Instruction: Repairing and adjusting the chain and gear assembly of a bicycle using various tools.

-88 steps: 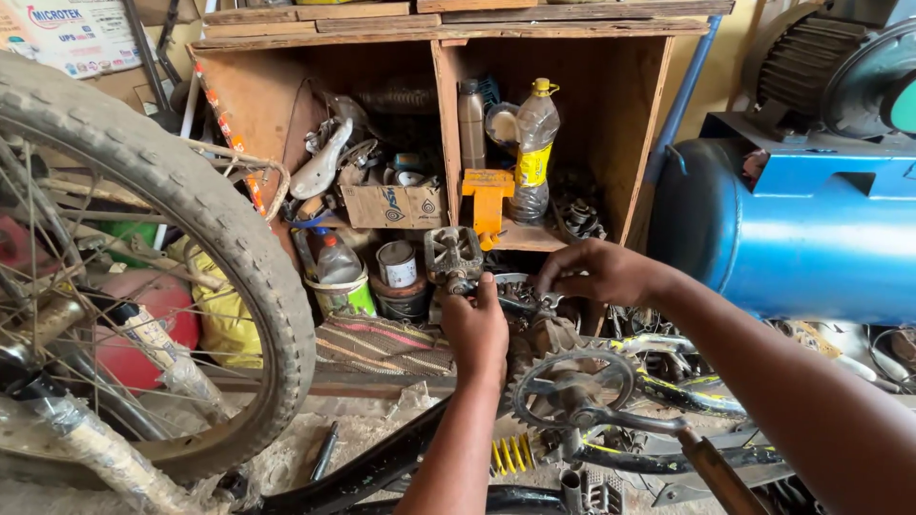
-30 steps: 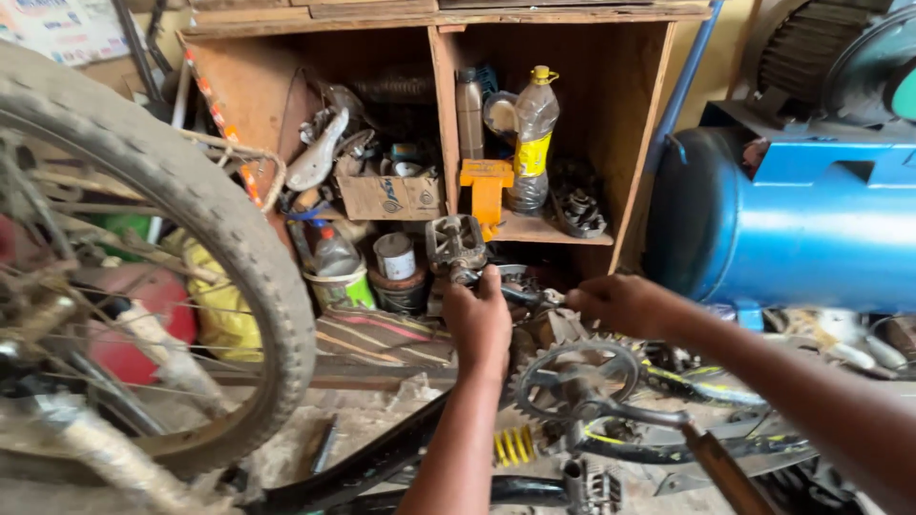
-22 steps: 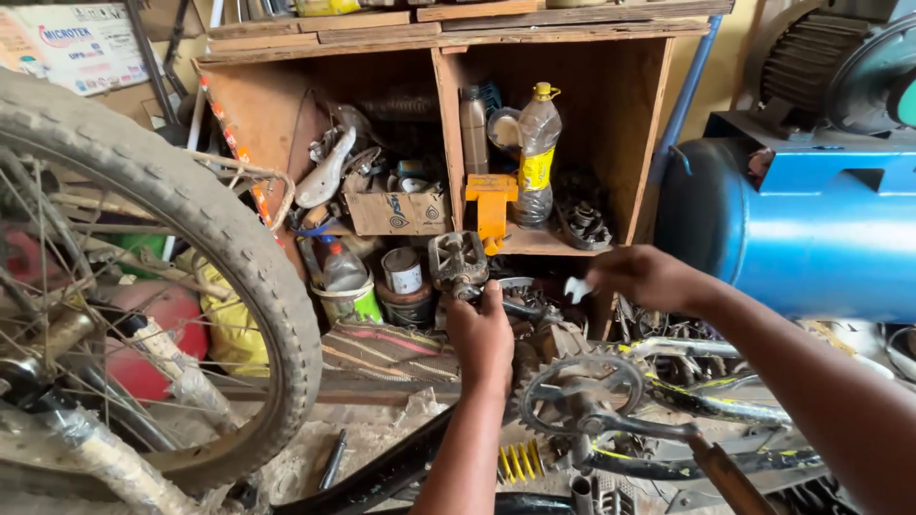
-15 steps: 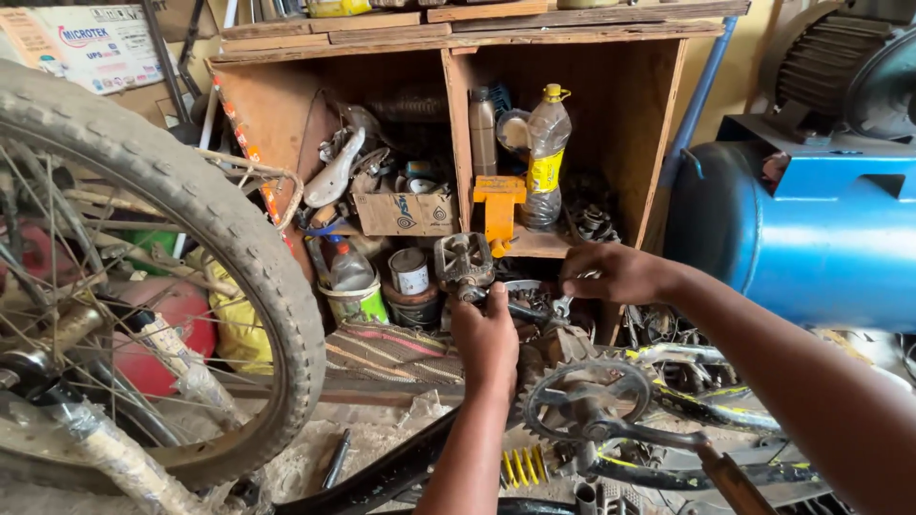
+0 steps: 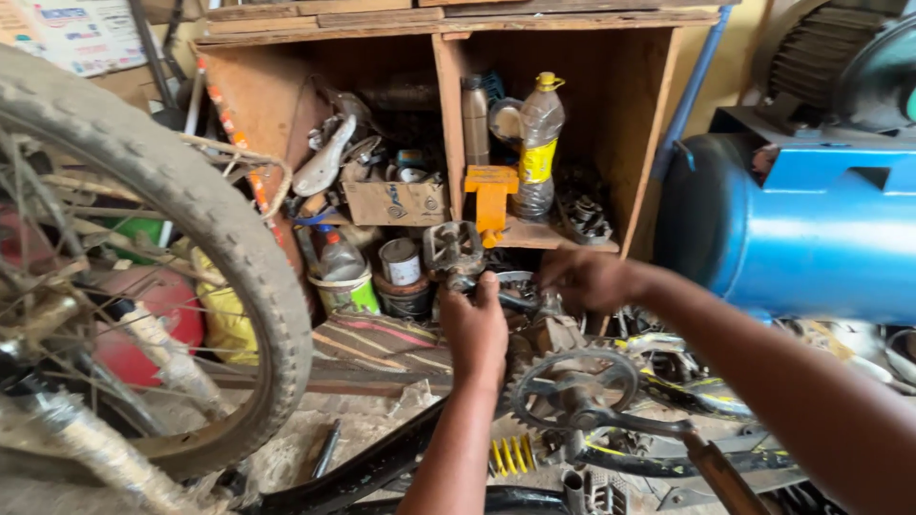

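Right hand (image 5: pixel 584 278) moved closer, left hand (image 5: pixel 474 329) gripping metal pedal (image 5: pixel 452 246)

Open wooden shelf unit (image 5: pixel 630 124) stood against the wall, orange bracket (image 5: pixel 490 191) on its right ledge, clear bottle with yellow cap (image 5: pixel 537 148) just right of the bracket, cardboard box (image 5: pixel 395 201) left of it, tins (image 5: pixel 402 262) below.

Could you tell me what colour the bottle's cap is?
Yellow, on the bottle; the head view shows it.
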